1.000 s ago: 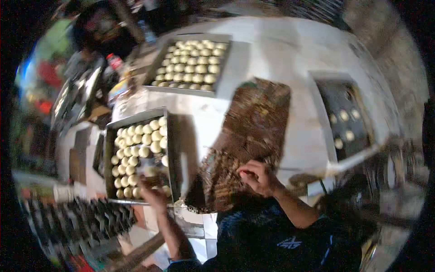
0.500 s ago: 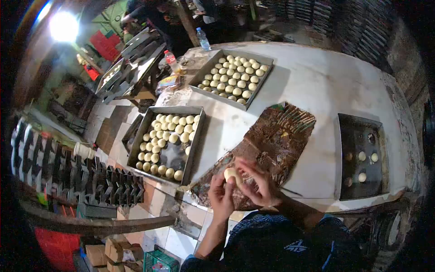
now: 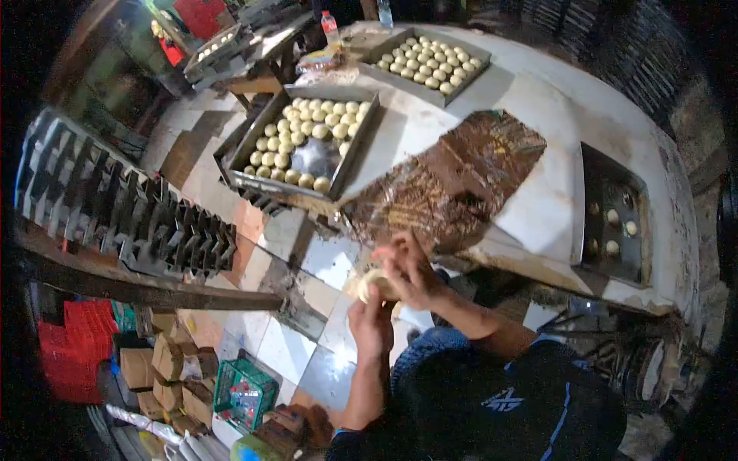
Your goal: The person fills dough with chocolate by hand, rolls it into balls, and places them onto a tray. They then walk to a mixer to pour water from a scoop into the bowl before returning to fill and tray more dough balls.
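A pale piece of dough [image 3: 373, 283] is held up in front of my body, just off the near edge of the table. My left hand [image 3: 371, 326] grips it from below, thumb and fingers around it. My right hand [image 3: 413, 275] is against its right side, fingers bent and somewhat blurred; part of the dough is hidden behind them. Beyond my hands, a brown, crumb-covered sheet [image 3: 469, 180] lies on the table. To the left stands a metal tray [image 3: 366, 142] of round dough balls with a gap among them. On the right, another tray [image 3: 583, 223] holds several balls.
A full tray of dough balls [image 3: 430, 60] sits at the table's [image 3: 538, 100] far side, near a red-capped bottle [image 3: 330, 29]. Stacked metal trays [image 3: 127, 203] and a wooden beam [image 3: 154, 286] are at left. A green crate [image 3: 246, 392] and cardboard boxes [image 3: 173, 357] lie on the floor.
The view has tilted down, so the table and trays appear higher and more floor shows. My hands, with the dough, have moved from over the brown sheet to off the table's near edge.
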`<action>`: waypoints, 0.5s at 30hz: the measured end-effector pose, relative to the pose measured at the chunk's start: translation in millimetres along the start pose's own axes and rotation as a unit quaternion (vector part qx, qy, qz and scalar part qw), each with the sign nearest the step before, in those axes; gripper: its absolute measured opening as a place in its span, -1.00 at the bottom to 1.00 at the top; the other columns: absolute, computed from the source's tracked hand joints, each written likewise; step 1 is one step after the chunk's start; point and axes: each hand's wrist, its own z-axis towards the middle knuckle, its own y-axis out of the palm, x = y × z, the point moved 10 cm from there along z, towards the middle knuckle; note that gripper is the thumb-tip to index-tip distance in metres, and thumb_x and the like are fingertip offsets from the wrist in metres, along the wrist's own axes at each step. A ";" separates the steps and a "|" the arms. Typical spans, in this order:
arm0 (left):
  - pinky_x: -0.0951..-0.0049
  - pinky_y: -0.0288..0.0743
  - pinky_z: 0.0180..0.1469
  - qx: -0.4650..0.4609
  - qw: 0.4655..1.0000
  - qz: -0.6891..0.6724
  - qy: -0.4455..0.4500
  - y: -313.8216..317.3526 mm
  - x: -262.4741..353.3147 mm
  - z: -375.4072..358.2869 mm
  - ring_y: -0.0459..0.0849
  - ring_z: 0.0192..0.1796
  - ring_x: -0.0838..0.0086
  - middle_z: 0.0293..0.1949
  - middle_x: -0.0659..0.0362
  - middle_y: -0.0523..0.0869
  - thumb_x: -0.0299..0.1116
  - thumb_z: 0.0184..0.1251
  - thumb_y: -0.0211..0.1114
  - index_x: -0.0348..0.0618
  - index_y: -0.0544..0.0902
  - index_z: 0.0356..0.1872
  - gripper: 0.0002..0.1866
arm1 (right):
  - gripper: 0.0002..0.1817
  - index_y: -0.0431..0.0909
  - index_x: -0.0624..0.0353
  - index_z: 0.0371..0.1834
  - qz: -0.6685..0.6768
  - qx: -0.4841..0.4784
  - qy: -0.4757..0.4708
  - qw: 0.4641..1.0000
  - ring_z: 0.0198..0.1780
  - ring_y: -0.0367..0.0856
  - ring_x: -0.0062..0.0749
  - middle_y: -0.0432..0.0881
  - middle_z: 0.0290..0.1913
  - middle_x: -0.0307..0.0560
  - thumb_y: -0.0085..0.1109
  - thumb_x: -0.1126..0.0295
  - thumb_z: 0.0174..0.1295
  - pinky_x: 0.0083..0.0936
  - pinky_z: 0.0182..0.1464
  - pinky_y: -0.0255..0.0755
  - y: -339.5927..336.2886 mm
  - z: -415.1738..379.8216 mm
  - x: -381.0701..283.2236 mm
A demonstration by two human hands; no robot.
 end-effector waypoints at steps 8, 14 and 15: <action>0.47 0.49 0.06 -0.101 0.968 -0.093 -0.210 10.3 -82.9 -2.6 0.63 -0.03 0.50 -0.06 0.16 0.66 -0.18 0.42 0.14 -0.27 0.56 0.00 -0.65 | -0.54 0.55 0.27 -0.32 0.018 -0.027 0.153 0.988 -0.34 0.58 -0.29 0.60 -0.39 0.02 -0.13 0.05 0.37 -0.37 -0.20 0.44 -51.4 -27.1 45.8; 0.27 0.41 0.16 -0.133 0.979 -0.034 -0.152 44.5 -75.3 46.5 0.61 0.06 0.33 0.03 0.08 0.63 -0.21 0.39 0.17 -0.28 0.53 0.07 -0.62 | -0.54 0.45 0.37 -0.04 -0.441 0.011 0.207 0.873 -0.17 0.52 0.09 0.57 -0.28 0.22 0.18 0.47 -0.08 -0.10 -0.01 0.35 -177.9 -72.1 174.6; 0.28 0.41 0.16 -0.125 0.985 0.009 -0.118 44.9 -71.5 58.0 0.58 0.09 0.34 0.04 0.08 0.63 -0.23 0.41 0.13 -0.29 0.52 0.09 -0.63 | -0.52 0.44 0.37 -0.01 -0.458 -0.011 0.227 0.860 -0.09 0.48 0.09 0.56 -0.23 0.24 0.18 0.47 -0.08 -0.10 0.06 0.30 -179.9 -77.4 193.0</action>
